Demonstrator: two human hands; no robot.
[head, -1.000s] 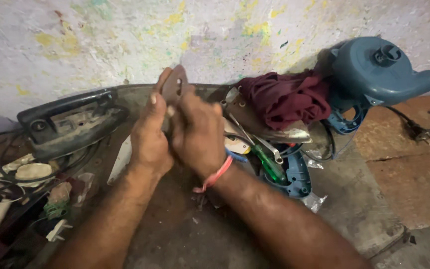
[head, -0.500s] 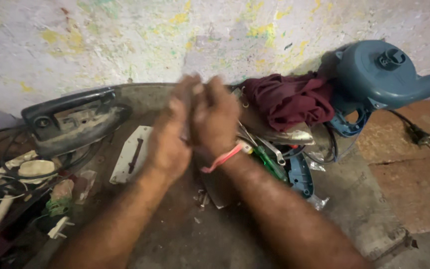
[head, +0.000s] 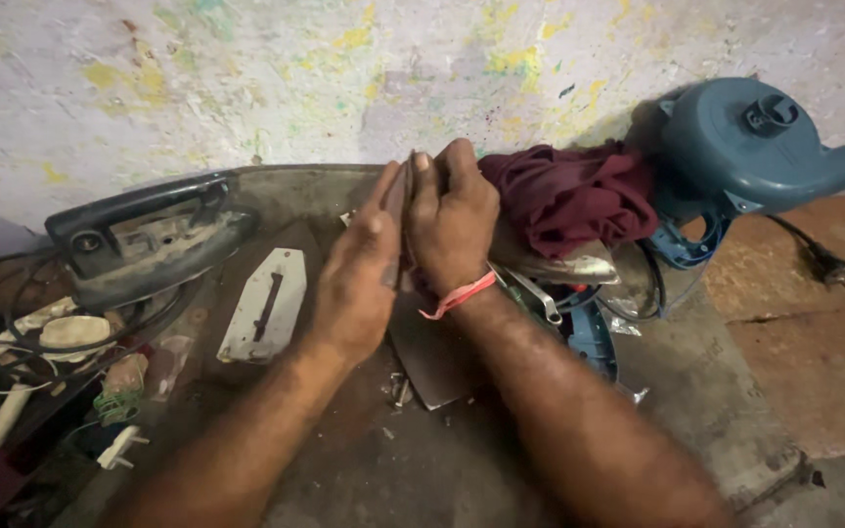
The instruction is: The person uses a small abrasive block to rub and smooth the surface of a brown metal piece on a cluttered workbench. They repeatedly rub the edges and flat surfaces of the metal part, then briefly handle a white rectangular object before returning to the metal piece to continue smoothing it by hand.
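Rusty-brown flat metal plate (head: pixel 434 357) stands edgewise between both hands.

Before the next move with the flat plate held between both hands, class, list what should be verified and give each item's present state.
1. Left hand flat against the dark plate: ok.
2. Right hand gripping the plate's upper edge: ok.
3. Plate's lower end resting on the work surface: cannot tell.
4. Pale iron-shaped plate lying apart from the hands: ok.
5. Loose small bits lying beside the plate's lower end: not ok.
6. Maroon cloth touching the right hand: cannot tell.
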